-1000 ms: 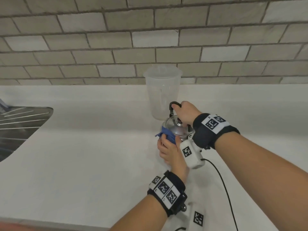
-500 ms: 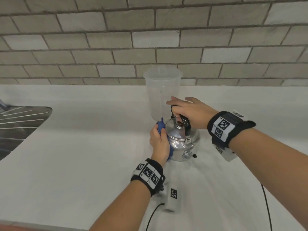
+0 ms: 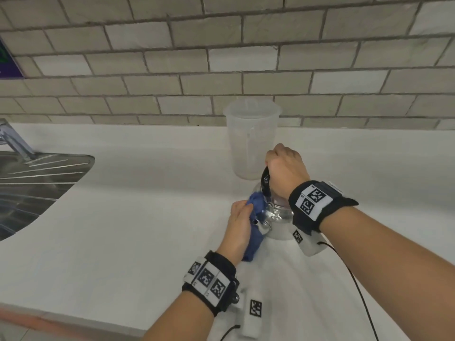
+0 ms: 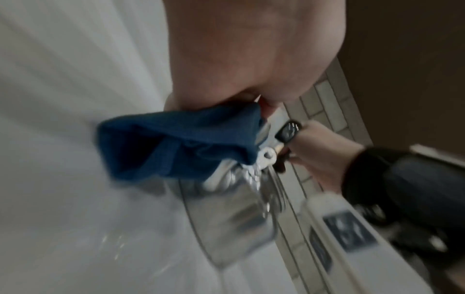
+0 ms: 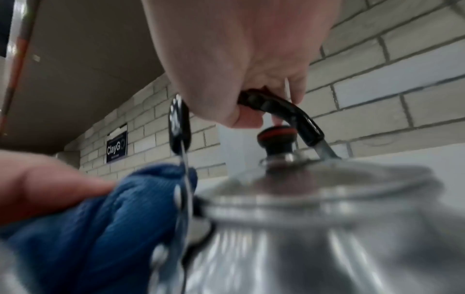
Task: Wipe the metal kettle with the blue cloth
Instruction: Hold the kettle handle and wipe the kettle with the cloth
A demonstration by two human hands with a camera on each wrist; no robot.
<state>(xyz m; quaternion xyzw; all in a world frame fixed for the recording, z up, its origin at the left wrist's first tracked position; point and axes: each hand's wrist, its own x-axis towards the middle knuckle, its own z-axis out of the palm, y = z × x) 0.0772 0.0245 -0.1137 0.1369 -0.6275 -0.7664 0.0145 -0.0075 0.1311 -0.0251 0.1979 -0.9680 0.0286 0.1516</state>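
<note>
A small shiny metal kettle (image 3: 278,219) (image 4: 239,210) (image 5: 314,228) stands on the white counter (image 3: 123,217) in front of a plastic jug. My right hand (image 3: 285,168) (image 5: 239,65) grips its black arched handle (image 3: 266,179) (image 5: 276,103) from above. My left hand (image 3: 240,222) (image 4: 251,49) holds the blue cloth (image 3: 254,225) (image 4: 176,143) (image 5: 100,218) bunched against the kettle's left side, beside the spout (image 3: 258,223). The kettle's right side is hidden behind my right wrist band.
A translucent plastic jug (image 3: 251,139) stands just behind the kettle by the brick wall (image 3: 221,57). A steel sink drainboard (image 3: 32,188) lies at the far left. A black cable (image 3: 357,286) trails from my right wrist across the counter.
The left hand with the cloth has slid down the kettle's left side toward the spout. The right hand has closed around the handle top. The head view has shifted left.
</note>
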